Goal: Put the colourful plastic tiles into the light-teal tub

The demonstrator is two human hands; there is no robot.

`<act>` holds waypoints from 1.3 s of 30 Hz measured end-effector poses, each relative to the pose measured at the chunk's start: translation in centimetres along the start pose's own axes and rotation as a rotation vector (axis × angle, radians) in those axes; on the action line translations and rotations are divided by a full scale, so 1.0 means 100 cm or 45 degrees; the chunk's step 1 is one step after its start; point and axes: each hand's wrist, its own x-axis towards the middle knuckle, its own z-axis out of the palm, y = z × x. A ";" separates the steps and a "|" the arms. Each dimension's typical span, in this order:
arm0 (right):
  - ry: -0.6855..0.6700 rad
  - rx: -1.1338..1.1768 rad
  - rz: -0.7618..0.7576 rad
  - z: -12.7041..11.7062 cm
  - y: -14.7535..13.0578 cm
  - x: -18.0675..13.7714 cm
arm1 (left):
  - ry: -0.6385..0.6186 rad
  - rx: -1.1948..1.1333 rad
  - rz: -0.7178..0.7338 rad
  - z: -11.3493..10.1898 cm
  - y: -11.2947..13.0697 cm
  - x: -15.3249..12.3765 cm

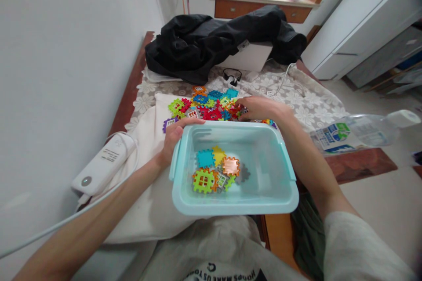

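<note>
A light blue plastic bin (235, 208) is held tilted toward me at the table's near edge. My left hand (173, 138) grips its left rim, fingers lying over the far corner. Inside are several interlocking plastic building pieces, including a blue square (205, 158), an orange-edged one (231, 166) and a green window piece (203, 181). Beyond the bin lies a colourful pile of the same pieces (211, 114). My right hand (255, 107) reaches over the pile's right side, its fingers curled around pieces there; its fingertips are partly hidden among them.
A clear plastic bottle (359, 134) stands at the right. On the left lies a white power strip (103, 164) with a cable. A black garment (217, 41) and a black headset (232, 77) are at the back, on a floral tablecloth (303, 92).
</note>
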 end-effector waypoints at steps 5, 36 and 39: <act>0.043 0.134 -0.204 -0.001 -0.002 0.003 | 0.002 0.019 0.009 0.001 0.001 -0.002; 0.471 0.331 -0.413 -0.019 -0.024 -0.025 | 0.001 0.042 -0.011 0.000 0.002 -0.001; 0.211 0.173 -0.204 0.003 -0.001 -0.004 | -0.004 0.037 -0.002 -0.002 0.000 -0.001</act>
